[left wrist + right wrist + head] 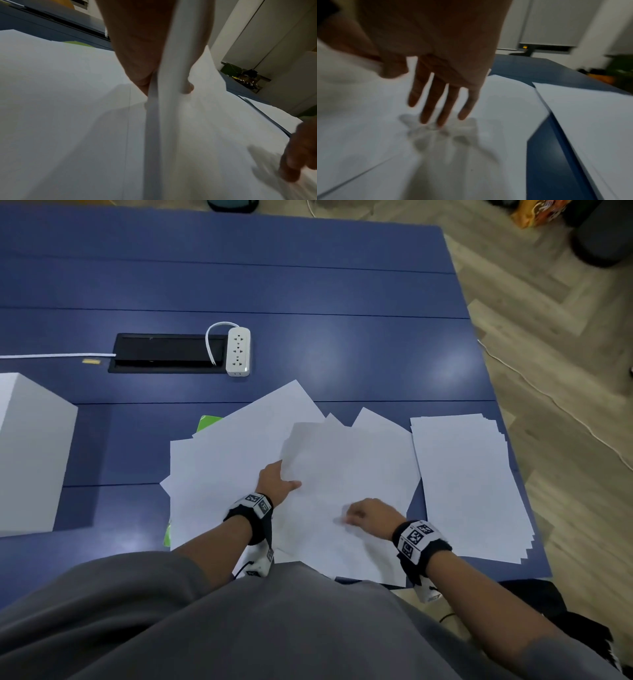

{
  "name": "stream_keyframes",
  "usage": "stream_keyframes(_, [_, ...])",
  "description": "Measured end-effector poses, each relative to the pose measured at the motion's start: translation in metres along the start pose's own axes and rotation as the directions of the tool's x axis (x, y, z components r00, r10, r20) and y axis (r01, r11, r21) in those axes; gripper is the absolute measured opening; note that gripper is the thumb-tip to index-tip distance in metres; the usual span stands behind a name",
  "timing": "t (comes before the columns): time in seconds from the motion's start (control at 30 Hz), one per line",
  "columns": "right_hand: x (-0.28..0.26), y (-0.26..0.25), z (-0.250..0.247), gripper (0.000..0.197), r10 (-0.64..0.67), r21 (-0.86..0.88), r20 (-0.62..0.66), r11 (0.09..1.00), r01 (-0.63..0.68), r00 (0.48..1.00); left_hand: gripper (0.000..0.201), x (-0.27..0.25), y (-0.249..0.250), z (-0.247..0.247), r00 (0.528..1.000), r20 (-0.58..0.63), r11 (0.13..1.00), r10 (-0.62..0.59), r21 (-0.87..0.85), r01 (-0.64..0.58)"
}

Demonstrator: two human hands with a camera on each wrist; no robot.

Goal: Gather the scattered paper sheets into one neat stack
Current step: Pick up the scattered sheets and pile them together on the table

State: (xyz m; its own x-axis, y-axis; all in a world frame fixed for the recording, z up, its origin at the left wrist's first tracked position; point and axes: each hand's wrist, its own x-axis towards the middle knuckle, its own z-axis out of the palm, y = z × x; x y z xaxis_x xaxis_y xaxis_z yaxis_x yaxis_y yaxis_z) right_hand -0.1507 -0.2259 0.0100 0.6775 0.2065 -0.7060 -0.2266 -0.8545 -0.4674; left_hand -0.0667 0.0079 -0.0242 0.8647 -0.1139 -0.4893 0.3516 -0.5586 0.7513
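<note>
Pinching lifted sheet (342, 460): left hand (275, 484); right hand (368, 513) spread on loose sheets (219, 474).

The loose sheets (233, 460) lie fanned and overlapping on the near part of the desk (342, 344). All positions below are given relative to them.

- Right: the stack (469, 484), apart from the sheets, with a strip of desk between.
- Behind: the power strip (238, 351), well apart, at the right end of the cable hatch (164, 353) set into the desk.
- Left: the box (30, 453), apart, standing on the desk.
- Under: a folder (207, 422), its corner showing at the rear left edge.
- On top: the left hand (275, 482) at the middle, holding a raised sheet (342, 460); the right hand (368, 513) just right of it, fingers (436, 97) extended down onto the paper.
</note>
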Motion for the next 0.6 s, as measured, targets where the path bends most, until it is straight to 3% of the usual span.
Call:
stream_keyframes(0.07, [0.003,0.015,-0.004,0.036,0.164,0.089,-0.214,0.985,-0.148,0.963,0.041,0.001,-0.002,-0.002,1.0,-0.011,0.998,-0.01,-0.058,0.01])
stream_keyframes(0.1, [0.004,0.023,-0.006,0.034,0.243,0.214,-0.295,0.959,-0.183,0.924,0.04,0.002,-0.003,-0.002,1.0,-0.01,0.994,-0.025,-0.105,0.024])
stream_keyframes(0.2, [0.006,0.042,-0.013,0.064,0.396,0.65,-0.382,0.758,-0.062,0.835,0.037,0.0,0.0,0.0,0.997,0.029,0.957,-0.066,-0.281,0.072])
stream_keyframes(0.27, [0.008,0.051,-0.018,0.075,0.404,0.784,-0.352,0.62,0.031,0.844,0.036,-0.003,0.005,0.002,0.994,0.079,0.92,-0.074,-0.379,0.099])
stream_keyframes(0.37, [0.008,0.056,-0.025,0.051,0.319,0.839,-0.355,0.523,0.149,0.879,0.04,-0.005,0.012,0.01,0.985,0.162,0.901,-0.063,-0.416,0.126])
stream_keyframes(0.53, [0.005,0.057,-0.044,0.017,0.331,0.821,-0.437,0.526,0.221,0.836,0.047,-0.002,0.021,0.024,0.963,0.252,0.919,-0.094,-0.35,0.181])
stream_keyframes(0.57, [0.005,0.058,-0.047,0.015,0.346,0.828,-0.435,0.516,0.218,0.831,0.051,-0.002,0.023,0.026,0.956,0.28,0.92,-0.088,-0.345,0.186])
stream_keyframes(0.6, [0.007,0.063,-0.049,0.026,0.365,0.835,-0.429,0.508,0.209,0.826,0.056,-0.001,0.025,0.029,0.948,0.307,0.922,-0.079,-0.34,0.187])
